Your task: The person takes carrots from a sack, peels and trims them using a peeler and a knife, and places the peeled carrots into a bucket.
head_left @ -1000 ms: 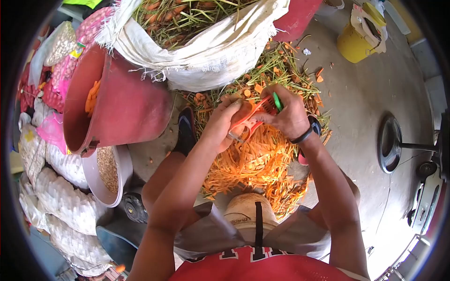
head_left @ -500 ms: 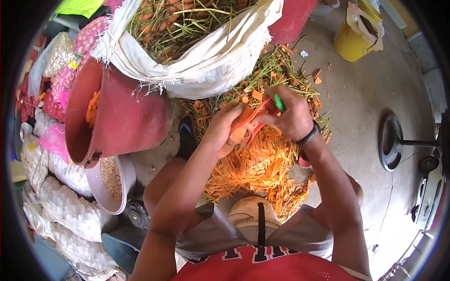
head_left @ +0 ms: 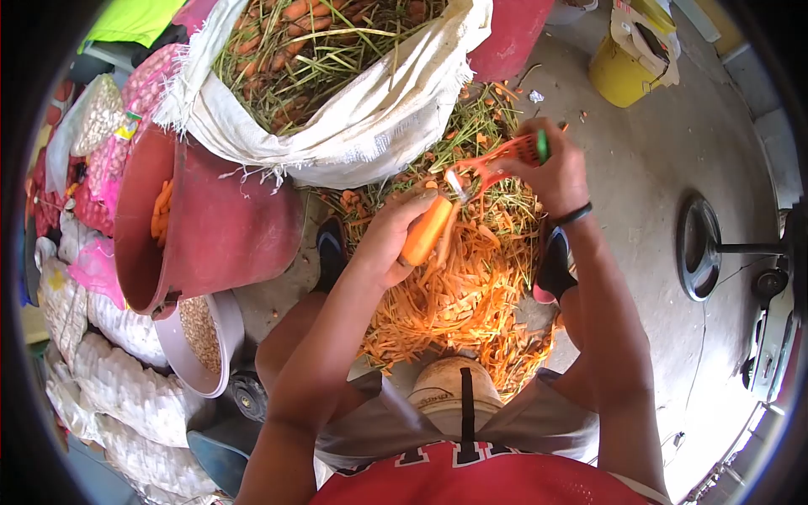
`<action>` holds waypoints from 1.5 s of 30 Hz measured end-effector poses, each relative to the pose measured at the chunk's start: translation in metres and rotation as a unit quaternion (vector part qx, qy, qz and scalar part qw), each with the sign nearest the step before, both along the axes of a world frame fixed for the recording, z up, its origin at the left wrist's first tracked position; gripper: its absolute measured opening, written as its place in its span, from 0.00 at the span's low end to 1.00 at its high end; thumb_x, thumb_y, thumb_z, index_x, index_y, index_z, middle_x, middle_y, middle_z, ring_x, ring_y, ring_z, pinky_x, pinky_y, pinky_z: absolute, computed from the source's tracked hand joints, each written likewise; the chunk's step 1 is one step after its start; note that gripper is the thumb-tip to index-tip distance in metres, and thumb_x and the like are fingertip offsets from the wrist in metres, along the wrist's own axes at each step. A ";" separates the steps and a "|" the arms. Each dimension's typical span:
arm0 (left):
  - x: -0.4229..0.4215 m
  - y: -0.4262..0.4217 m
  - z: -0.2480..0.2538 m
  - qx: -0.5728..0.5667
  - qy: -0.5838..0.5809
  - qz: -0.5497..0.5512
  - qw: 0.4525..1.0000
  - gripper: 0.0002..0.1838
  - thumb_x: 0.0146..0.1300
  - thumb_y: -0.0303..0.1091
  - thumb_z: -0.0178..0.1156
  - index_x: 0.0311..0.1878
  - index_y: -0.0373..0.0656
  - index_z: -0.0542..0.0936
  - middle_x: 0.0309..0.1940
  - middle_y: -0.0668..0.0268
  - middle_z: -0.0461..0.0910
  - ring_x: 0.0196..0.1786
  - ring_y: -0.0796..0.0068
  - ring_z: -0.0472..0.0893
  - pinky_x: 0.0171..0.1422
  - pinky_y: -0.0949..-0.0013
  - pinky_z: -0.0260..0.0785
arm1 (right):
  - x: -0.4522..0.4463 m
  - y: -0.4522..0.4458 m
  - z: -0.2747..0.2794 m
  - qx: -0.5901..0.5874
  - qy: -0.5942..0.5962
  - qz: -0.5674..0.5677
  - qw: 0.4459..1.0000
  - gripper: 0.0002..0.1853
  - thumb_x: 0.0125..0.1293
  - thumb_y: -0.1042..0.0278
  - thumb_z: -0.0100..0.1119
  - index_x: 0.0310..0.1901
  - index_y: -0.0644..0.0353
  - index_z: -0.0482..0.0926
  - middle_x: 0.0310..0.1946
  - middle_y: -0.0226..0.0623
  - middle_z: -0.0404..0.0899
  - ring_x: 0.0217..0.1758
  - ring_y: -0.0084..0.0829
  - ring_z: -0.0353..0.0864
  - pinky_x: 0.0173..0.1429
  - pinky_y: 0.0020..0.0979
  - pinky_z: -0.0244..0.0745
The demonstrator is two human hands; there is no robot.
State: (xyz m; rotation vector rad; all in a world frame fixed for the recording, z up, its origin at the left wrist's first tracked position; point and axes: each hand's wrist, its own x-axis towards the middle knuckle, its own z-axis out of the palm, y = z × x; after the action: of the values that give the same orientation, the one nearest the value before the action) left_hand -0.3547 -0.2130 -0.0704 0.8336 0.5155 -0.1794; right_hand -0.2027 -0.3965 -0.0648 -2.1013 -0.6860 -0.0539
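Observation:
A carrot (head_left: pixel 427 230), mostly peeled to bright orange, is gripped in my left hand (head_left: pixel 393 234), with a strip of peel hanging along its right side. My right hand (head_left: pixel 551 172) is closed round the handle of a red peeler (head_left: pixel 492 162) that has a green part by the thumb. The peeler's blade end is at the far tip of the carrot; whether it touches is too blurred to tell. Under both hands lies a heap of carrot peelings (head_left: pixel 454 295), with green stalks and carrot ends behind it.
An open white sack (head_left: pixel 337 139) of carrots and stalks stands ahead. At left, a tilted red tub (head_left: pixel 231 223) holds some peeled carrots (head_left: pixel 162 215). Nearby are a grey basin (head_left: pixel 225 337) and white sacks (head_left: pixel 126 379). A yellow bucket (head_left: pixel 619 76) and a black round-based stand (head_left: pixel 699 246) are right.
My right hand has drawn the peeler up and to the right, away from my left hand. The carrot now shows its long peeled side, and the view has shifted slightly.

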 end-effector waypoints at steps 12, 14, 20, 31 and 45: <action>-0.006 0.005 -0.012 0.003 0.015 -0.002 1.000 0.16 0.75 0.44 0.50 0.55 0.44 0.75 0.37 0.65 0.80 0.34 0.74 0.81 0.34 0.69 0.78 | 0.001 0.002 -0.004 -0.014 -0.003 -0.014 1.000 0.27 0.43 0.59 0.83 0.42 0.59 0.78 0.28 0.35 0.79 0.28 0.25 0.80 0.35 0.30 0.79; -0.004 0.012 -0.014 -0.028 -0.013 -0.018 0.999 0.15 0.75 0.44 0.50 0.54 0.44 0.75 0.36 0.65 0.80 0.32 0.75 0.81 0.33 0.69 0.77 | -0.003 0.003 -0.003 0.019 0.040 0.010 0.999 0.27 0.43 0.60 0.83 0.42 0.60 0.78 0.28 0.34 0.80 0.29 0.25 0.80 0.35 0.29 0.80; -0.002 0.009 -0.011 -0.030 -0.017 -0.031 0.999 0.17 0.74 0.45 0.49 0.53 0.43 0.76 0.34 0.66 0.80 0.30 0.76 0.80 0.31 0.72 0.75 | -0.036 0.020 0.002 0.040 -0.027 0.127 0.991 0.28 0.40 0.60 0.83 0.42 0.60 0.78 0.28 0.36 0.79 0.30 0.33 0.81 0.39 0.33 0.79; -0.001 0.003 -0.013 0.008 -0.005 0.018 1.000 0.17 0.75 0.42 0.47 0.53 0.41 0.77 0.39 0.67 0.81 0.34 0.79 0.80 0.35 0.72 0.75 | -0.040 0.020 0.011 0.007 -0.033 0.140 0.990 0.30 0.40 0.57 0.83 0.44 0.58 0.79 0.29 0.35 0.78 0.30 0.33 0.82 0.39 0.35 0.80; 0.000 0.003 -0.008 0.008 0.015 -0.016 1.000 0.16 0.73 0.43 0.51 0.52 0.41 0.77 0.40 0.65 0.81 0.35 0.75 0.80 0.41 0.70 0.76 | -0.016 0.008 0.007 -0.032 0.002 0.059 0.998 0.31 0.42 0.55 0.83 0.45 0.60 0.79 0.26 0.35 0.80 0.30 0.30 0.83 0.37 0.33 0.80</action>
State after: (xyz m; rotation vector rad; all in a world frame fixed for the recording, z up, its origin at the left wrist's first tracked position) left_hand -0.3548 -0.2097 -0.0786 0.8569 0.5332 -0.2172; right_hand -0.2190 -0.3890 -0.0574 -2.1169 -0.8178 0.0393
